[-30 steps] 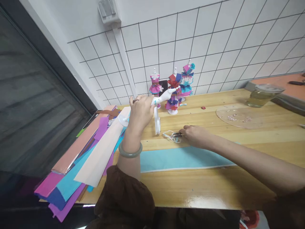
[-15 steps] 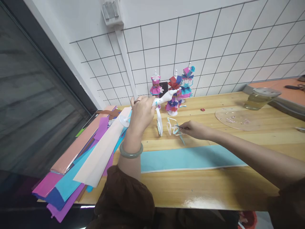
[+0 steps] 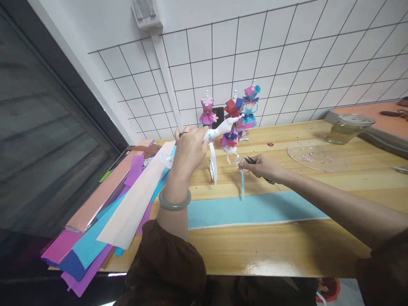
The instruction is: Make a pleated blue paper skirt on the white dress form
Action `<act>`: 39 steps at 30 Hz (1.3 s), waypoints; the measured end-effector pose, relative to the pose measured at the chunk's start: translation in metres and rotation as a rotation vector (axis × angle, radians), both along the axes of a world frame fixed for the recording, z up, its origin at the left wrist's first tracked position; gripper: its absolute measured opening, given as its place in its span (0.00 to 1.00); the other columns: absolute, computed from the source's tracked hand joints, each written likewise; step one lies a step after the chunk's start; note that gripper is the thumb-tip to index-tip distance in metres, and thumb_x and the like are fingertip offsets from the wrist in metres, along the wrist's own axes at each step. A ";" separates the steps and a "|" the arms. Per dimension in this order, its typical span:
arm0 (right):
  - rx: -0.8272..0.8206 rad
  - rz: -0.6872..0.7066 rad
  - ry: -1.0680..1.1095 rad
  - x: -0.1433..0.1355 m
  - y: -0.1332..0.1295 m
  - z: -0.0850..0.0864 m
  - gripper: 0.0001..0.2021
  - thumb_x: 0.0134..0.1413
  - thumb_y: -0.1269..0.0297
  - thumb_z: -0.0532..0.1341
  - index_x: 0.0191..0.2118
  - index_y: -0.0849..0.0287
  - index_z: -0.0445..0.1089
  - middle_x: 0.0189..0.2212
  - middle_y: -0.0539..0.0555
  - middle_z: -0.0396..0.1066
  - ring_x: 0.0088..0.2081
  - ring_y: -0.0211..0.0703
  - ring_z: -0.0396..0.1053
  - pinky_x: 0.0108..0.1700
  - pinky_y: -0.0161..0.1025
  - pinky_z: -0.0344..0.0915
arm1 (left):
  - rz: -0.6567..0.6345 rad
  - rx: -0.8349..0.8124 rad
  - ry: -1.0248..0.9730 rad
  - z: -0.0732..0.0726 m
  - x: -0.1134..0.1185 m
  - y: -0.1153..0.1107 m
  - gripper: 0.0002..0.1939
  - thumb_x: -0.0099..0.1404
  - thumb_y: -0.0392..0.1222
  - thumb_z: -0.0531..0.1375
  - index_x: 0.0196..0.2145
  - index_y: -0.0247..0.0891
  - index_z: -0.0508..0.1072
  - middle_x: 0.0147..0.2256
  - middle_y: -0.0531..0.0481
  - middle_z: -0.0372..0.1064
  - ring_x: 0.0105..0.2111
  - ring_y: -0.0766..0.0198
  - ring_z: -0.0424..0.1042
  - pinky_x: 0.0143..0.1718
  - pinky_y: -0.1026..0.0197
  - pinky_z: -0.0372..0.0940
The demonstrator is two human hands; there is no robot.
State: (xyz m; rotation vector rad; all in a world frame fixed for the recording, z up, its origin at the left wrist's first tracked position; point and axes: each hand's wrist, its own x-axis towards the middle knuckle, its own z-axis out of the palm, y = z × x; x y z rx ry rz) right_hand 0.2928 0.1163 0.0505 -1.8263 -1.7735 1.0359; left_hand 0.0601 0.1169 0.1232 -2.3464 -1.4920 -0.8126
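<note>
My left hand (image 3: pixel 189 146) is closed round a small white mannequin (image 3: pixel 225 126), tilted on its side. Its round base (image 3: pixel 166 160) sticks out past my wrist. White tape (image 3: pixel 214 155) hangs below the hand, with a roll (image 3: pixel 211 169) at its lower part. My right hand (image 3: pixel 264 166) is closed, its fingertips pinching a thin light blue strip (image 3: pixel 242 185) that dangles down. Dark-bladed scissors (image 3: pixel 250 160) are also in that hand, their handle partly hidden by the palm. Curled pale strips (image 3: pixel 233 158) lie beside the fingertips.
A long light blue paper band (image 3: pixel 255 210) lies across the table. Folded coloured papers (image 3: pixel 127 212) are heaped at left. Several dressed mannequins (image 3: pixel 208 111) stand by the wall. A clear plate (image 3: pixel 312 157) with small bits and a cup of yellowish liquid (image 3: pixel 349 128) are at right.
My right hand has turned, so the scissors now lie back in the palm with the handle showing below. The light blue strip hangs straight from the fingertips. My left hand stays put.
</note>
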 end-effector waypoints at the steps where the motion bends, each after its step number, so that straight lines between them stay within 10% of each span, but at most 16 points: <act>1: -0.008 -0.004 -0.032 0.001 0.001 -0.001 0.21 0.48 0.44 0.59 0.23 0.60 0.65 0.13 0.44 0.50 0.16 0.30 0.48 0.18 0.32 0.45 | -0.002 -0.002 -0.001 0.000 0.000 0.000 0.15 0.64 0.37 0.50 0.46 0.46 0.69 0.43 0.47 0.70 0.49 0.54 0.63 0.54 0.46 0.51; 8: 0.004 0.022 -0.149 0.006 0.003 -0.005 0.18 0.42 0.50 0.65 0.19 0.60 0.66 0.13 0.44 0.50 0.18 0.31 0.47 0.21 0.34 0.44 | 0.001 -0.020 -0.004 -0.001 0.000 0.002 0.16 0.64 0.38 0.51 0.48 0.46 0.68 0.45 0.47 0.70 0.49 0.54 0.63 0.54 0.46 0.52; 16: -0.038 0.135 0.067 0.020 -0.002 -0.009 0.20 0.34 0.65 0.68 0.39 0.56 0.68 0.29 0.48 0.67 0.22 0.32 0.56 0.22 0.32 0.51 | -0.010 -0.032 -0.005 -0.001 0.001 0.003 0.16 0.64 0.38 0.51 0.49 0.46 0.68 0.45 0.47 0.70 0.50 0.54 0.63 0.54 0.45 0.51; 25: -0.226 0.052 0.524 0.015 -0.005 -0.006 0.22 0.46 0.42 0.61 0.35 0.59 0.66 0.18 0.42 0.47 0.18 0.29 0.40 0.19 0.32 0.40 | -0.025 -0.047 -0.027 0.001 0.002 0.003 0.17 0.63 0.38 0.52 0.49 0.47 0.68 0.45 0.47 0.71 0.50 0.53 0.63 0.54 0.45 0.51; 31: -0.066 0.020 0.406 0.015 -0.002 -0.020 0.23 0.41 0.42 0.64 0.24 0.61 0.67 0.16 0.45 0.53 0.19 0.31 0.51 0.21 0.34 0.49 | -0.046 -0.037 -0.038 -0.001 0.002 0.003 0.17 0.63 0.38 0.52 0.49 0.47 0.69 0.45 0.48 0.71 0.50 0.53 0.63 0.55 0.44 0.50; 39: -0.092 0.033 0.119 0.014 -0.007 -0.019 0.24 0.40 0.40 0.63 0.28 0.61 0.75 0.12 0.42 0.45 0.16 0.31 0.42 0.20 0.35 0.40 | -0.044 -0.046 -0.031 -0.001 0.003 0.003 0.18 0.63 0.38 0.52 0.51 0.47 0.68 0.46 0.47 0.70 0.50 0.53 0.63 0.54 0.44 0.51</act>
